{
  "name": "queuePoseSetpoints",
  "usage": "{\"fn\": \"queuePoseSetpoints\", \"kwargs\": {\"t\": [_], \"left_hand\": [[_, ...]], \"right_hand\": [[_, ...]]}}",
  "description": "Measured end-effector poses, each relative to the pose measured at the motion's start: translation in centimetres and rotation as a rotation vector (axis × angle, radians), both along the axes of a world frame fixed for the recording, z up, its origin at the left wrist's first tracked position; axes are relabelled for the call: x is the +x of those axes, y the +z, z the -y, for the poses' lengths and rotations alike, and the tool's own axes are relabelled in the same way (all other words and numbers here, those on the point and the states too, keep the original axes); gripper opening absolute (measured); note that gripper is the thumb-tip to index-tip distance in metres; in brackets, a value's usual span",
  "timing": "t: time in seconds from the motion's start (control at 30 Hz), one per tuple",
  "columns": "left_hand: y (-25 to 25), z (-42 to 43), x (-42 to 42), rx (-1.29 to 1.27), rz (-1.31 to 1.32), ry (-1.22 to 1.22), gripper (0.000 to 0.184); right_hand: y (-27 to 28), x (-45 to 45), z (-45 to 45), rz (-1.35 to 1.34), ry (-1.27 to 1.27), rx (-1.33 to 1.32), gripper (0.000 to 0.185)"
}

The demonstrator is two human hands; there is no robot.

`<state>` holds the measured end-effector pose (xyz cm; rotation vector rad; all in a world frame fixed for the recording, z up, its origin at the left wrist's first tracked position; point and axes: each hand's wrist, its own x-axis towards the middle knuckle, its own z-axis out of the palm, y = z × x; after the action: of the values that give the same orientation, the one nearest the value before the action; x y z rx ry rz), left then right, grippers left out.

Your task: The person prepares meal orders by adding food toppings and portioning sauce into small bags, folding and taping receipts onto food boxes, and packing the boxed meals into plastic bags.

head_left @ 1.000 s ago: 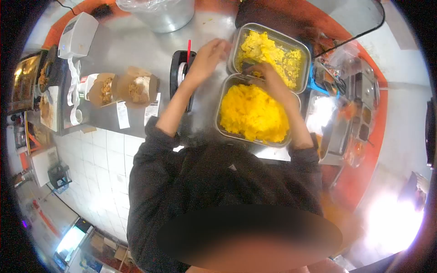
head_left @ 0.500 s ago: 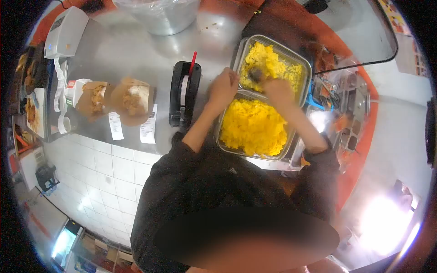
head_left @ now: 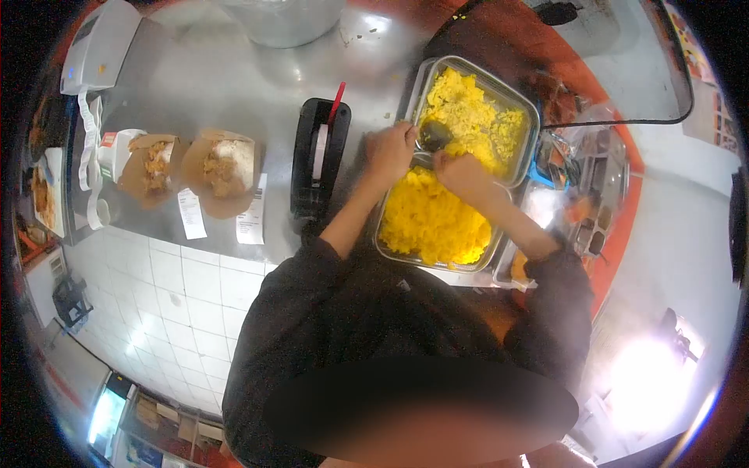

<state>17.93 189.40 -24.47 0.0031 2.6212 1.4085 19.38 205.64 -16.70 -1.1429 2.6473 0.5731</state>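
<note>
Two clear rectangular tubs stand end to end on the counter. The back tub (head_left: pixel 524 109) holds crumbly yellow food (head_left: pixel 460 97), heaped unevenly with gaps at its right side. The front tub (head_left: pixel 376 234) is filled with a smoother mound of yellow food (head_left: pixel 437 222). My left hand (head_left: pixel 390 154) has its fingers closed at the left rim of the back tub. My right hand (head_left: pixel 466 179), over where the tubs meet, is closed around the handle of a spoon (head_left: pixel 434 136). The spoon's dark bowl rests in the back tub's food, near its left wall.
Left of the tubs sits a black tape dispenser (head_left: pixel 318 156) with a red pen (head_left: pixel 337 100) in it. Further left are two brown paper wraps (head_left: pixel 222 173) with food, paper receipts (head_left: pixel 251 209) and a white printer (head_left: pixel 101 47). A metal bowl (head_left: pixel 289 23) stands behind.
My right hand has moved left and toward me, drawing the spoon to the left side of the back tub. My left hand stays by the rim. The view has shifted slightly.
</note>
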Motion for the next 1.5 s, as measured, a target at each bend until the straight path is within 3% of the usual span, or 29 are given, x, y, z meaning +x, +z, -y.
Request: {"fn": "queuePoseSetpoints", "kwargs": {"t": [0.07,0.13,0.27,0.33,0.47,0.57,0.63,0.73,0.8,0.87,1.0,1.07,1.1,1.17,1.2,1.23,1.3,1.43,1.5], "left_hand": [[0.2,0.2,-0.1,-0.010,-0.018,0.008,0.028],[0.3,-0.1,0.3,-0.006,-0.019,0.021,0.028],[2.1,0.9,0.0,-0.001,0.044,-0.052,0.028],[2.0,1.1,0.3,0.011,0.070,-0.091,0.029],[1.2,0.8,-0.1,0.018,0.049,-0.070,0.028],[1.0,0.6,0.0,0.036,0.071,-0.085,0.027],[0.7,0.8,0.2,0.050,0.063,-0.071,0.027],[0.5,1.2,0.3,0.173,0.108,-0.085,0.026],[0.6,1.2,0.5,0.141,0.084,-0.099,0.023],[0.9,1.1,0.5,0.099,0.072,-0.092,0.022],[1.4,1.3,0.4,0.069,0.082,-0.086,0.022],[1.5,1.4,0.5,0.044,0.089,-0.098,0.022],[1.6,1.4,0.4,0.024,0.088,-0.115,0.023],[1.9,1.3,0.6,0.025,0.093,-0.094,0.023],[2.0,1.2,0.8,0.033,0.099,-0.085,0.024],[2.3,1.1,0.7,0.022,0.089,-0.080,0.024],[2.8,0.9,0.8,-0.063,0.106,-0.057,0.026],[2.0,0.5,1.8,-0.023,0.092,-0.058,0.025],[2.1,0.1,2.4,-0.136,-0.063,0.048,0.025]], "right_hand": [[-0.1,-0.6,0.2,-0.012,0.047,0.012,0.020],[1.5,-1.9,-1.1,0.097,-0.122,-0.204,0.020],[5.2,-2.2,-1.2,0.010,-0.126,-0.191,0.020],[5.1,-1.8,-1.3,0.004,-0.163,0.023,0.022],[1.2,0.4,-1.3,0.040,-0.162,-0.057,0.029],[-0.3,0.2,-0.9,0.089,-0.171,-0.231,0.020],[0.9,-1.0,-1.5,0.162,-0.514,-0.706,0.019],[2.8,-2.4,-2.4,0.252,-0.724,-0.806,0.023],[2.4,-2.3,-1.4,0.297,-0.763,-0.707,0.019],[-0.3,-1.2,-0.2,0.114,-0.301,-0.265,0.016],[1.3,-1.0,0.6,0.209,-0.218,-0.171,0.015],[2.5,-1.8,-2.0,0.380,-0.230,-0.421,0.017],[1.8,-2.3,-3.3,0.381,-0.220,-0.429,0.017],[0.1,-2.6,-5.1,0.277,-0.156,-0.927,0.017],[0.0,-2.2,-5.6,0.279,-0.152,-0.937,0.017],[0.3,-2.1,-5.7,0.385,-0.516,-1.015,0.020],[-1.2,-2.2,-6.8,0.583,-0.960,-1.133,0.028],[-2.5,0.9,-8.5,0.580,-1.082,-1.402,0.026],[-2.6,2.4,-9.2,0.671,-1.135,-1.632,0.024]]}}
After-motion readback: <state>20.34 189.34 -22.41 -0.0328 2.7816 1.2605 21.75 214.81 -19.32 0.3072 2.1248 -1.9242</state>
